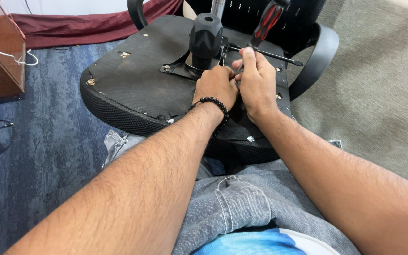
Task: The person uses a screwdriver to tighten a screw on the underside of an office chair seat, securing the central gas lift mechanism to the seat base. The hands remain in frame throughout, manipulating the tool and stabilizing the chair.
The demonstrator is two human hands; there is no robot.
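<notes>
Screwdriver [266, 21], red/black striped handle, stands tilted over the underside of an upturned office chair seat [133, 80], tip down by the metal mount plate [178, 71] next to the black gas-lift housing [206, 35]. Right hand [257, 82] is closed round the lower shaft/handle base, thumb up along it; left hand [216, 86] sits touching it, fingers curled in at the plate. Can't tell if the left actually pinches a screw or just steadies, as the fingertips are hidden. Driver looks rigid & light, with a ribbed grip, prob. not slippery; best held higher on the fat handle for torque, w/ low hold only for guiding the tip. A thin black lever rod [279, 56] crosses behind the hands. Seat rests on the person's lap, jeans [232, 198] below; armrest [317, 61] at right. Beaded bracelet [216, 103] on the left wrist. Blue carpet [48, 141] left, grey carpet [378, 104] right, maroon cloth [72, 23] at back.
</notes>
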